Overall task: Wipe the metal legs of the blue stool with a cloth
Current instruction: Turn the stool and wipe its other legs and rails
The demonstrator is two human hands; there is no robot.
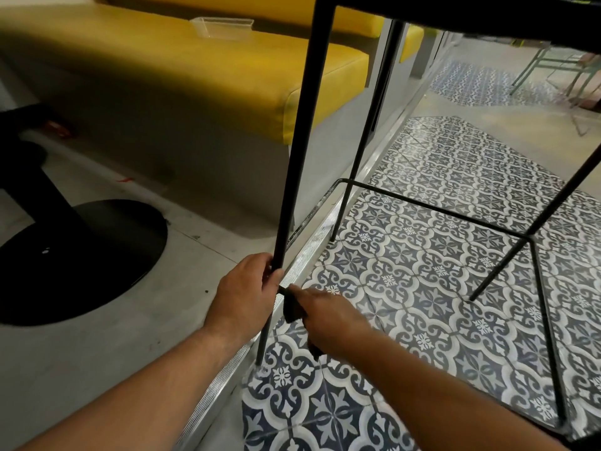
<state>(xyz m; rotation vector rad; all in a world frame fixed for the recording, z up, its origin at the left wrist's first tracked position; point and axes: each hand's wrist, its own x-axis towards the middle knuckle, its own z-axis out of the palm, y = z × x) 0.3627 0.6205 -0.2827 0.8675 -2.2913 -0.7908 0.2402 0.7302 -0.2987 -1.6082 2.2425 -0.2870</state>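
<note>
A view looking down from a person's head at two bare forearms reaching in from the bottom of the frame toward a tall stool with thin black metal legs (294, 157). Only the dark underside of the stool's seat shows, along the top edge. The nearest leg runs from the top centre down to a patterned blue-and-white tile floor (422, 288) at lower centre. The left hand (244, 294), just left of centre, has its fingers curled closed around this leg low down, likely to steady the stool. The right hand (328, 315), touching the leg just beside and below the left, is closed on a small dark cloth (292, 305) pressed against the leg, apparently to rub the lower stretch. Thin black crossbars (455, 216) join the other legs at centre right. A yellow padded bench (227, 60) fills the upper left, and a round black table base (81, 255) sits on grey concrete at the left
</note>
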